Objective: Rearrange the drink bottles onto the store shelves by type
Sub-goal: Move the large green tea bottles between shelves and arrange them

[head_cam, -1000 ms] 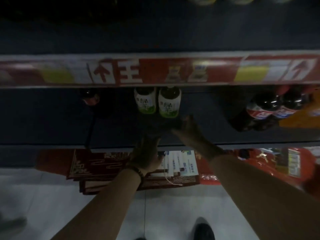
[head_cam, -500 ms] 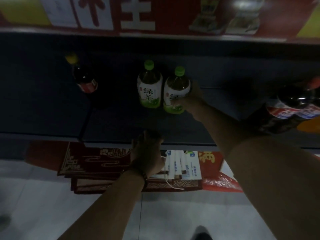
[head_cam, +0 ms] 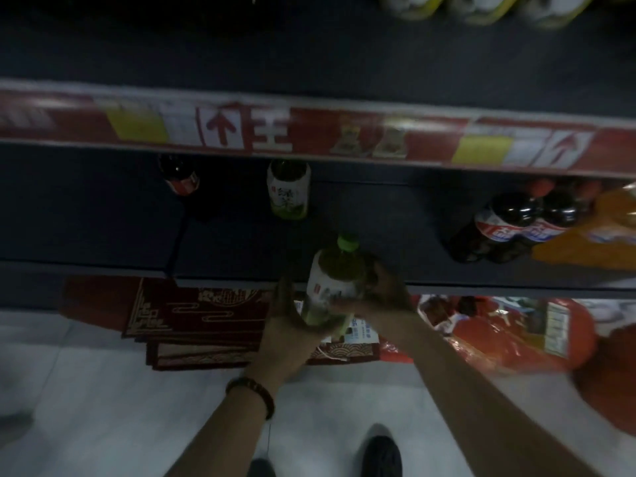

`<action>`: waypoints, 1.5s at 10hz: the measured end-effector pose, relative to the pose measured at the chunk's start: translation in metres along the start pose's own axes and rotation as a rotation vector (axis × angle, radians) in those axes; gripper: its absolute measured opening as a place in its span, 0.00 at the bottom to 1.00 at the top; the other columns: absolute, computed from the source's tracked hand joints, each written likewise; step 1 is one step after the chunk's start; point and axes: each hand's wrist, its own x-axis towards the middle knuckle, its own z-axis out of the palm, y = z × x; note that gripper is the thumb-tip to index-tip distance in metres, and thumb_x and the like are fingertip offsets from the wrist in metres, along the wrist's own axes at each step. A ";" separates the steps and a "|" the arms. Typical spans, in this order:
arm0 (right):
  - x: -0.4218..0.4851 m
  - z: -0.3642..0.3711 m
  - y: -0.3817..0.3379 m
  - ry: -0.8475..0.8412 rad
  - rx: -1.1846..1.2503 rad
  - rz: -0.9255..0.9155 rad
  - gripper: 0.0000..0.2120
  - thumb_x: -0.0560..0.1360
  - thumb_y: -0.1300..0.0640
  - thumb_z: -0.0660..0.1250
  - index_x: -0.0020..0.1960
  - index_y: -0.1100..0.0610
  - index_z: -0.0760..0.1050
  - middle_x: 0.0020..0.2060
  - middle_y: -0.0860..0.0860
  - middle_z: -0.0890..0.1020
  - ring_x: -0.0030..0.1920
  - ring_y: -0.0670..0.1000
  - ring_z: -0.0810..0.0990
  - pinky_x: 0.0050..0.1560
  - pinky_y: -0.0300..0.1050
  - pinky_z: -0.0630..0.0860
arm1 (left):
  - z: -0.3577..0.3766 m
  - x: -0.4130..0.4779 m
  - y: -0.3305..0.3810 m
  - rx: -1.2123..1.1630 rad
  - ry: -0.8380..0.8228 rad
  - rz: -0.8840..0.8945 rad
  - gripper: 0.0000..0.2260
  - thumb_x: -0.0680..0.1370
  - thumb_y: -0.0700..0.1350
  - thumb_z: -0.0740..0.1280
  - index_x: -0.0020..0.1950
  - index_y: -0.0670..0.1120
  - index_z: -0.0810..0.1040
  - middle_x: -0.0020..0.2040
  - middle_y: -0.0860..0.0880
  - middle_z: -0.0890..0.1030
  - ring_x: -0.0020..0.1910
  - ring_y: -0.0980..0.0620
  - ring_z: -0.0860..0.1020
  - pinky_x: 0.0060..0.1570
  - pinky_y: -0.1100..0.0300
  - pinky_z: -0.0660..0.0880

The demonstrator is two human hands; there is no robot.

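The left hand [head_cam: 292,325] is cupping the base of the tea bottle [head_cam: 334,280], its fingers curling up round the lower left side. The right hand [head_cam: 382,297] is gripping the same bottle from the right, fingers wrapping across the white label. The bottle is sitting over the front edge of the lower shelf [head_cam: 241,242]; whether it is touching the shelf cannot be told. Its long axis is running from the hands toward the shelf back, with the green cap [head_cam: 347,242] pointing away from the person and leaning slightly right. A second tea bottle [head_cam: 288,191] is standing farther back, a dark bottle [head_cam: 180,175] to its left and cola bottles [head_cam: 509,228] well off to the right.
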 end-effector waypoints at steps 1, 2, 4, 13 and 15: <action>-0.077 0.003 -0.024 0.115 -0.015 0.037 0.35 0.59 0.59 0.89 0.58 0.40 0.76 0.53 0.40 0.86 0.56 0.45 0.86 0.50 0.41 0.85 | 0.010 -0.060 0.028 -0.101 0.034 0.121 0.51 0.60 0.57 0.87 0.78 0.58 0.65 0.73 0.54 0.72 0.71 0.54 0.74 0.67 0.57 0.78; -0.145 0.002 -0.058 0.144 -0.065 0.067 0.38 0.58 0.52 0.90 0.63 0.44 0.76 0.55 0.40 0.86 0.57 0.45 0.85 0.56 0.45 0.84 | 0.008 -0.115 0.064 -0.061 0.229 0.063 0.38 0.72 0.44 0.80 0.74 0.65 0.64 0.73 0.53 0.71 0.72 0.53 0.71 0.68 0.61 0.71; -0.255 -0.017 -0.141 0.261 -0.091 0.016 0.39 0.61 0.43 0.87 0.66 0.45 0.75 0.56 0.41 0.85 0.55 0.45 0.84 0.54 0.46 0.84 | -0.039 -0.212 0.172 -0.226 0.191 0.065 0.29 0.74 0.41 0.77 0.70 0.57 0.70 0.58 0.67 0.73 0.61 0.72 0.73 0.59 0.79 0.68; -0.388 -0.434 -0.438 0.261 -0.560 -0.729 0.15 0.72 0.47 0.82 0.43 0.58 0.83 0.37 0.51 0.87 0.39 0.48 0.86 0.44 0.50 0.82 | 0.047 -0.272 0.574 -0.275 -0.286 0.759 0.38 0.70 0.37 0.82 0.74 0.56 0.70 0.66 0.60 0.82 0.67 0.58 0.81 0.59 0.62 0.81; -0.364 -0.468 -0.464 0.508 -0.633 -0.625 0.19 0.69 0.40 0.82 0.39 0.54 0.82 0.31 0.45 0.82 0.33 0.40 0.79 0.34 0.37 0.72 | 0.098 -0.248 0.617 -0.345 0.022 0.762 0.37 0.64 0.45 0.87 0.67 0.60 0.74 0.58 0.62 0.84 0.56 0.64 0.83 0.50 0.64 0.83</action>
